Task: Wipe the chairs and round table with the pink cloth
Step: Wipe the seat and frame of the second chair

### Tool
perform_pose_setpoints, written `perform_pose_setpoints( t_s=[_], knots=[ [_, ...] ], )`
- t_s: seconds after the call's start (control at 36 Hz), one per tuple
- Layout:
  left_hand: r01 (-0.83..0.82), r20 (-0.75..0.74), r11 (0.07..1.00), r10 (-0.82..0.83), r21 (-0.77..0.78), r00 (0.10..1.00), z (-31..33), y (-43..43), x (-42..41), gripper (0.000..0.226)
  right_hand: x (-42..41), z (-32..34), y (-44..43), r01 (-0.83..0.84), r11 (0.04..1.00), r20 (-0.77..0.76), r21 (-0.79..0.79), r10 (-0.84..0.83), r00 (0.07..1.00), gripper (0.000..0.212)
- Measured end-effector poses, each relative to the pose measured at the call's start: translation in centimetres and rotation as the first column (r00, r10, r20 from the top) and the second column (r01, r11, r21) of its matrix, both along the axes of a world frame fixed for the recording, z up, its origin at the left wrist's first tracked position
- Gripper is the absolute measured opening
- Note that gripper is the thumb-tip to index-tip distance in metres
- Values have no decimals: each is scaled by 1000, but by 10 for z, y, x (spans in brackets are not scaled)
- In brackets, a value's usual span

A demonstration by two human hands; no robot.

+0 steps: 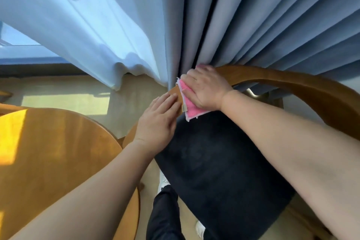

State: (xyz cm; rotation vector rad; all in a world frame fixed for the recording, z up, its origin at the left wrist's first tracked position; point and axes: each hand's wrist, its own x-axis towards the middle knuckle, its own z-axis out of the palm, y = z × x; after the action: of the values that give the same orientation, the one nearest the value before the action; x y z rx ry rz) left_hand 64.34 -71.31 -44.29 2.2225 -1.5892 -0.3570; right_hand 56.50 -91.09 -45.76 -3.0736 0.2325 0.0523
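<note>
A wooden chair with a curved backrest rail (292, 84) and a dark seat cushion (224, 171) stands in front of me. My right hand (206, 89) presses the pink cloth (190, 108) onto the left end of the rail, with the cloth hanging down below the palm. Just left of it, my left hand (157, 122) lies flat on the chair's wooden arm, fingers together and holding nothing. The round wooden table (58, 152) is at the lower left, partly lit by sun.
Grey-blue pleated curtains (253, 15) hang right behind the chair back, and a sheer white curtain (87, 25) is to the left. Beige floor (68, 93) shows between table and window. My dark trouser leg and white shoe (163, 183) stand between table and chair.
</note>
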Motion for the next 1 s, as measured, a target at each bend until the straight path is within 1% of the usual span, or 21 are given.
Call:
perform_pose_setpoints(
  t_s=[0.08, 0.19, 0.33, 0.42, 0.5, 0.56, 0.69, 0.81, 0.89, 0.94, 1.0],
  knots=[
    [-4, -8, 998, 4, 64, 1000, 3, 0, 0, 40, -5, 1, -8, 30, 999, -23, 29, -29, 999, 48],
    [51, 25, 985, -56, 163, 998, 9, -3, 4, 45, -12, 6, -19, 67, 998, -91, -2, -67, 994, 54],
    [77, 29, 956, -88, 283, 996, 21, -9, 7, 43, -24, 6, -35, 137, 990, -80, -23, -139, 987, 57],
    [85, 22, 950, -96, 299, 995, 22, -11, 8, 44, -32, 6, -44, 163, 986, -91, -30, -165, 982, 58],
    [86, 26, 945, -100, 316, 995, 23, -12, 7, 44, -42, 6, -52, 207, 978, -78, -40, -209, 975, 54],
    [76, 36, 941, -93, 329, 995, 24, -12, 6, 44, -50, 7, -58, 267, 962, -78, -52, -270, 960, 54],
    [71, 82, 928, -108, 367, 991, 30, -15, -2, 48, -76, 10, -77, 416, 909, -81, -30, -417, 905, 64],
    [75, 154, 928, -140, 366, 978, 42, -23, -8, 49, -79, 7, -80, 432, 901, -98, -31, -433, 896, 65],
    [224, 144, 916, -284, 334, 948, 46, -43, -15, 56, -81, 8, -81, 426, 905, -96, -18, -425, 900, 61],
    [281, 113, 894, -338, 349, 934, 42, -65, -22, 63, -84, 11, -84, 402, 915, -137, 8, -398, 907, 59],
    [287, 117, 871, -359, 399, 926, 38, -88, -28, 69, -88, 15, -88, 364, 930, -226, 54, -344, 911, 63]
  ],
)
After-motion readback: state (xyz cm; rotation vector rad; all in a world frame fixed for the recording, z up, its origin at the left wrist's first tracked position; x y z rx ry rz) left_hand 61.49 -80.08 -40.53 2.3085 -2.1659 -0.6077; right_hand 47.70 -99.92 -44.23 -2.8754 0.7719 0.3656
